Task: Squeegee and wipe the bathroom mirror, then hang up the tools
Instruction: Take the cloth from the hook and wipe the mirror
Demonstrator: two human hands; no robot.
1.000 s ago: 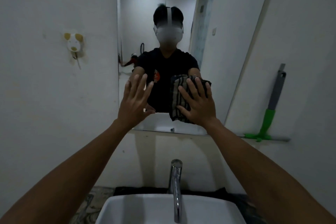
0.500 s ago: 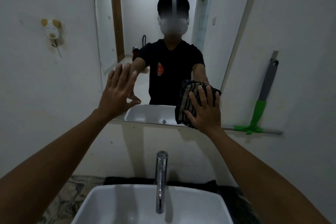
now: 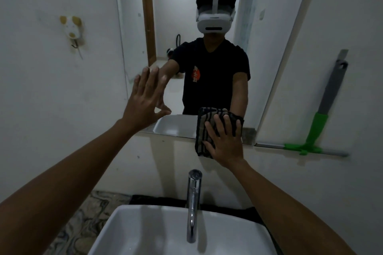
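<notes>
Upright faucet (image 3: 193, 203) below open mirror (image 3: 186, 16)

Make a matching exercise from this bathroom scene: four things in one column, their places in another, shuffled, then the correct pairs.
Things
1. striped dark cloth
2. green and grey squeegee
3. chrome tap
4. open left hand

Places
A. rising over the white basin
B. hanging on the wall right of the mirror
C. flat against the mirror's left edge
D. pressed under the right hand at the mirror's bottom edge

Pairs: 1-D, 2-B, 3-A, 4-C
</notes>
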